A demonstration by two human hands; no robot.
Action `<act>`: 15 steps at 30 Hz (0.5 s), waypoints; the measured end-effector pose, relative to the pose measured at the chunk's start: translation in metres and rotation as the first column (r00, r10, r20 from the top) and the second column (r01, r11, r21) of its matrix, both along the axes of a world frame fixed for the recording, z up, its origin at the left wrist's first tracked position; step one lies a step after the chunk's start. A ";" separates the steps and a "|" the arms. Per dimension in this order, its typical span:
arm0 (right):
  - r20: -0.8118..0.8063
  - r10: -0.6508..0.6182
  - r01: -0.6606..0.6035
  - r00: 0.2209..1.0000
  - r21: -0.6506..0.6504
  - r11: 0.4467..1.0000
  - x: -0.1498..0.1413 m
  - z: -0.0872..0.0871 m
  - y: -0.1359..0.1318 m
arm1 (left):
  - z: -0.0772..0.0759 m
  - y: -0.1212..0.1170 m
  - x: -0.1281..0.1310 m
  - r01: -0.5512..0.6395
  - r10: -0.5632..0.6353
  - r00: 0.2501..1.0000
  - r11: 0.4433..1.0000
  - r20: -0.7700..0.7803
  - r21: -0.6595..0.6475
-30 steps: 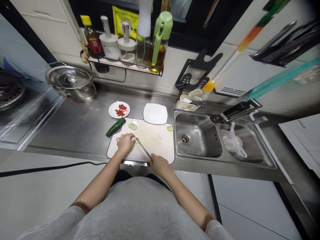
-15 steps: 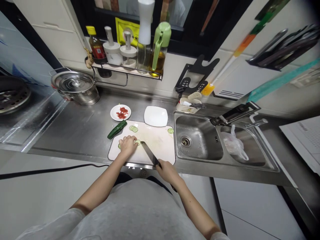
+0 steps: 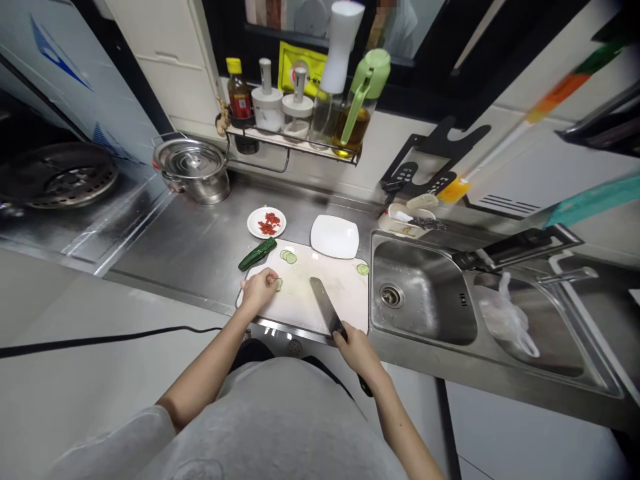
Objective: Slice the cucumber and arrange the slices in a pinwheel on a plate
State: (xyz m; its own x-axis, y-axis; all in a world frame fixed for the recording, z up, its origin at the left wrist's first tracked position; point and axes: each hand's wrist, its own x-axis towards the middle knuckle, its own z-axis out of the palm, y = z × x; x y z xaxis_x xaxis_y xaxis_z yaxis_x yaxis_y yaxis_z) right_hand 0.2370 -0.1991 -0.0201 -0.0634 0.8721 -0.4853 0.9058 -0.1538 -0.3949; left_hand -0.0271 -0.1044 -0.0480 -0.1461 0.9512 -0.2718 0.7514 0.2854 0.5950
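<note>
My right hand (image 3: 357,348) grips the handle of a kitchen knife (image 3: 324,301), its blade over the right part of the white cutting board (image 3: 300,313), pointing away from me. At the board's left side my left hand (image 3: 259,292) is closed, fingertips pinched around cucumber slices (image 3: 279,285); how many is hidden by the fingers. A few overlapping cucumber slices (image 3: 289,257) lie at the board's far edge, and a small stack of slices (image 3: 363,269) at its far right corner. A dark green cucumber piece (image 3: 257,254) rests against the far left corner.
Behind the board are a small plate (image 3: 253,224) with chopped red bits and a bare white plate (image 3: 335,237). The double sink (image 3: 425,293) adjoins on the right, a plastic bag (image 3: 507,313) in its far basin. A steel pot (image 3: 195,170) stands left, below a condiment rack (image 3: 300,141).
The knife has drawn away from my left hand, toward the right. My left fingers have lifted and gathered into a pinch on the slices. The view has shifted left.
</note>
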 end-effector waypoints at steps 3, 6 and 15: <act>-0.020 0.016 -0.016 1.000 0.000 1.000 -0.002 0.001 0.002 | -0.003 -0.004 -0.017 -0.042 0.042 0.999 0.999 -0.030 -0.013; -0.023 0.020 -0.020 1.000 -0.004 1.000 -0.004 0.001 0.003 | -0.010 -0.007 -0.026 -0.056 0.054 0.993 0.998 -0.103 -0.020; -0.008 -0.001 0.001 1.000 0.003 1.000 -0.003 -0.001 -0.002 | -0.024 -0.009 -0.022 -0.029 0.047 0.964 0.997 -0.261 0.075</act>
State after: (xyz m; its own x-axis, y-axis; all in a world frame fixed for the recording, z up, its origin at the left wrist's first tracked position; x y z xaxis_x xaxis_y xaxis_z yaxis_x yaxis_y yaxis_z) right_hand 0.2345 -0.2011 -0.0210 -0.0665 0.8735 -0.4823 0.9025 -0.1535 -0.4024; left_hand -0.0487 -0.1131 -0.0719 -0.2397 0.9589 -0.1516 0.8733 0.2812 0.3978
